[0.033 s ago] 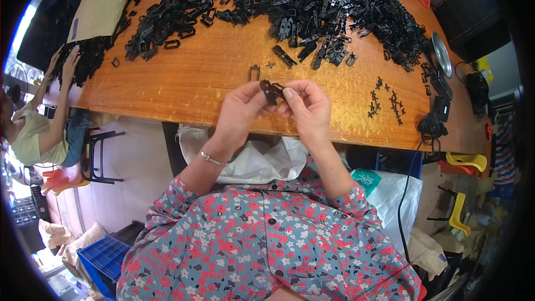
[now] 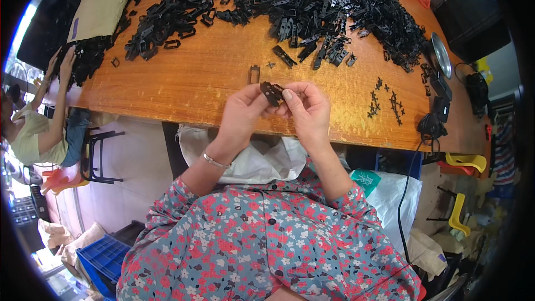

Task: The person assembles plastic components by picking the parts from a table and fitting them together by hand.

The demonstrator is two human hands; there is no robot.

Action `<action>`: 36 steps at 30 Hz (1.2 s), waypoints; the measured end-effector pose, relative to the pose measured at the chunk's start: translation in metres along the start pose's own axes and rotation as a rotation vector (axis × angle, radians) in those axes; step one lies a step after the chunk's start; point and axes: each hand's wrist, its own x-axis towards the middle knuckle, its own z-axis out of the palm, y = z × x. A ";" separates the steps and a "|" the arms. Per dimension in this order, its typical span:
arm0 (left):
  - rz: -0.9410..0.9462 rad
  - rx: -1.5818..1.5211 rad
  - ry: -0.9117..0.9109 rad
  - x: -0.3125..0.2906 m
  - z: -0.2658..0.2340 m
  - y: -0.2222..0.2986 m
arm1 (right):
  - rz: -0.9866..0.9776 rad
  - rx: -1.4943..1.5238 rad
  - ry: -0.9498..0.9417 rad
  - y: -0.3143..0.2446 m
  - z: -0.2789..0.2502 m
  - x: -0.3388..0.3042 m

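Observation:
My left hand (image 2: 241, 112) and my right hand (image 2: 310, 112) meet over the table's near edge, thumbs and fingers closed in pinches. Between them is a small black plastic clip-like part (image 2: 272, 95), gripped from both sides. It looks like two pieces overlapping, though the fingertips hide where they meet. Just beyond my left fingers, a small rectangular black frame (image 2: 254, 74) lies on the wood. A tiny cross-shaped piece (image 2: 271, 64) is beside it, and farther off lies a single long black clip (image 2: 284, 56).
Heaps of black plastic parts (image 2: 301, 0) cover the far side of the wooden table (image 2: 212, 72). Small cross-shaped pieces (image 2: 395, 106) lie in rows at right, near a black cable (image 2: 432, 127) and a metal dish (image 2: 440, 54). At far left, another person's hands (image 2: 67, 64) touch a pile by a brown sack (image 2: 103, 3).
The black part has turned slightly in my fingers, and its two pieces now sit closer together. My left hand has shifted a little to the right.

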 end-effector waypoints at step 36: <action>0.098 -0.083 -0.192 -0.003 0.008 0.003 | -0.179 -0.236 0.017 -0.007 -0.009 -0.002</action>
